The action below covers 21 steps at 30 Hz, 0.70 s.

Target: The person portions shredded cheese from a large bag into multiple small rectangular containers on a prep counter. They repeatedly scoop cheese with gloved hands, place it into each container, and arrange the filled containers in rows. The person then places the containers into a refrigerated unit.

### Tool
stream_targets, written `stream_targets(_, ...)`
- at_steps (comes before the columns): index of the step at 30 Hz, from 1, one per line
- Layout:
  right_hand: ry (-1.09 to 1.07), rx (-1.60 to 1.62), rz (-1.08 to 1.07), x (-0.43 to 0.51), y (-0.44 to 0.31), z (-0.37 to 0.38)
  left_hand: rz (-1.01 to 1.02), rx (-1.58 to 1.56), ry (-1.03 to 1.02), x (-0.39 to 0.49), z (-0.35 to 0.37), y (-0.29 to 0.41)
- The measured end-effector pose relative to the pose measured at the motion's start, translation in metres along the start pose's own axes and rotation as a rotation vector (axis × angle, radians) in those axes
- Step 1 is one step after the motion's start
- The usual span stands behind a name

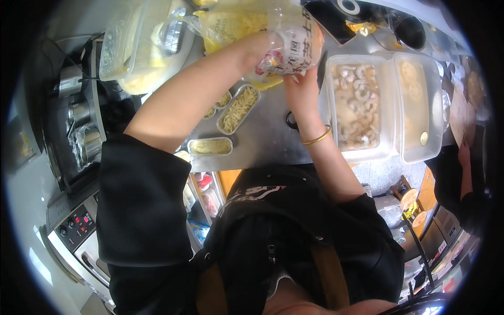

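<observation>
A clear printed plastic bag (293, 49) is held up over the far part of the steel counter. My left hand (267, 43) reaches into or behind it, and its fingers are hidden by the plastic. My right hand (302, 88), with a gold bangle at the wrist, pinches the bag's near edge from below. Behind the bag lies a yellow printed bag (232, 29). Closer to me stand a long foil tray (238, 109) of pale shredded food, a second foil tray (210, 147) with finer pale filling, and small foil cups (223, 100) partly under my left forearm.
On the right, a plastic bin (356, 106) holds peeled shrimp in liquid, beside another bin (419, 106) with round pale slices. Upper left stands a clear tub (122, 43). Metal pots (78, 112) line the left. A person's arm (465, 165) shows at far right.
</observation>
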State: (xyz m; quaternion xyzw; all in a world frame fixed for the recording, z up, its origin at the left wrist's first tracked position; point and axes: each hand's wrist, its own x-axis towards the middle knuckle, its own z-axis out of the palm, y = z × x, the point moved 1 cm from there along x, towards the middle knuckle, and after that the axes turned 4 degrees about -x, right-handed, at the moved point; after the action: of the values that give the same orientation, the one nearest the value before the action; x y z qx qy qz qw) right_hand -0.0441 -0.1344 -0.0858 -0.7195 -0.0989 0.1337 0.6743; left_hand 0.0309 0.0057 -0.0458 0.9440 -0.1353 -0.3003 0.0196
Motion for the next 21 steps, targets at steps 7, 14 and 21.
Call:
stream_targets(7,-0.043,0.075,0.170,-0.010,-0.003,-0.020,0.143,-0.218,0.314,0.006,-0.028,-0.030)
stream_targets(14,-0.125,0.020,0.250,-0.031,-0.006,-0.025,0.106,-0.202,0.413,-0.018,-0.035,-0.065)
stream_targets(21,-0.235,0.001,0.319,-0.050,-0.010,-0.029,0.093,-1.490,0.422,-0.072,-0.062,-0.069)
